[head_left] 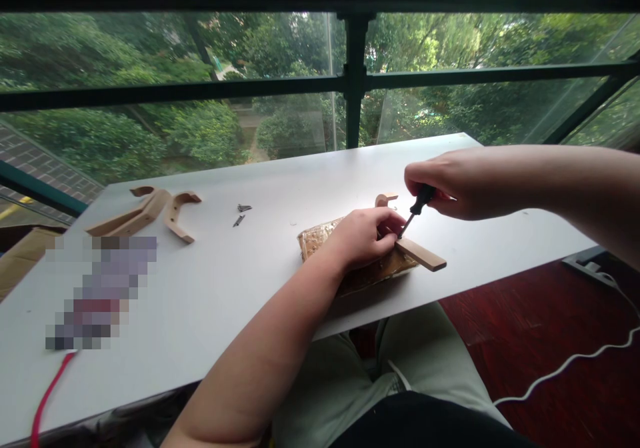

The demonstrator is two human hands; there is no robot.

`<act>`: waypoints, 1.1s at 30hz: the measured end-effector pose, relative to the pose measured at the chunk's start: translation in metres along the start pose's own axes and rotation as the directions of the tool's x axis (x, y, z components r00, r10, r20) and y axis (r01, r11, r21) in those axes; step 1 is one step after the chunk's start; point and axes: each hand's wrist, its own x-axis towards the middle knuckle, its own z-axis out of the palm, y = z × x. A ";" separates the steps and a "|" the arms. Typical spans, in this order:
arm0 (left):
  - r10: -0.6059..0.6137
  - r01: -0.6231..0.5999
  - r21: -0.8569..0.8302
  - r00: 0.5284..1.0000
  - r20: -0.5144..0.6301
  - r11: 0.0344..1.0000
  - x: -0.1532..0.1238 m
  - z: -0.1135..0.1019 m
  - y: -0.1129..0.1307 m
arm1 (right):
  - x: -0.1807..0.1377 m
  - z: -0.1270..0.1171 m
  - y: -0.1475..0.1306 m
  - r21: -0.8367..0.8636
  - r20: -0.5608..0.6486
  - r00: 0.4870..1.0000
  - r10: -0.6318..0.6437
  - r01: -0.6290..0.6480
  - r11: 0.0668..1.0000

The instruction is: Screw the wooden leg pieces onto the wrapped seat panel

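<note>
My right hand [440, 185] is wrapped round the black handle of a screwdriver [420, 201]. The screwdriver slants down to the left, and its tip meets a wooden piece [425, 255] by my left fingertips. With bent fingers, my left hand [367, 235] grips that wooden piece and rests over a brown block wrapped in clear plastic [320, 238]. The piece lies across the block, one flat end jutting out to the right. Just behind my left hand a curved wooden end [385, 199] shows; whether it belongs to the same piece is hidden.
Curved wooden pieces [183, 215] lie at the table's left, near a blurred-out object with a red cable [50, 388]. Several screws [243, 207] and a small metal part [239, 221] sit mid-table. The white table [225, 288] backs onto windows; a white cord [570, 368] crosses the floor.
</note>
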 end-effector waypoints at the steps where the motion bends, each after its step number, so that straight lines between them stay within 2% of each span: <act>1: -0.001 0.001 -0.004 1.000 0.001 1.000 0.000 0.000 0.000 | -0.001 0.000 0.000 -0.005 0.001 1.000 0.007 -0.007 1.000; 5: -0.004 0.004 -0.018 1.000 0.010 1.000 0.000 0.000 -0.001 | -0.003 -0.002 0.002 -0.014 0.001 1.000 0.020 -0.020 1.000; 13: -0.007 0.007 -0.001 1.000 0.014 1.000 0.000 -0.001 0.002 | -0.001 -0.004 0.009 0.026 -0.017 0.999 -0.032 0.033 0.999; 19: 0.009 -0.009 0.012 1.000 0.017 1.000 0.001 0.000 0.000 | 0.003 -0.006 0.005 -0.033 0.018 0.999 0.029 -0.028 0.999; 24: 0.017 -0.017 0.017 1.000 0.016 1.000 0.001 0.000 0.000 | 0.004 -0.003 0.004 0.003 0.008 0.998 0.057 -0.057 0.998; 33: 0.013 -0.013 0.009 1.000 0.006 1.000 0.000 -0.002 0.004 | -0.003 -0.011 -0.005 0.010 -0.002 1.000 0.028 -0.028 1.000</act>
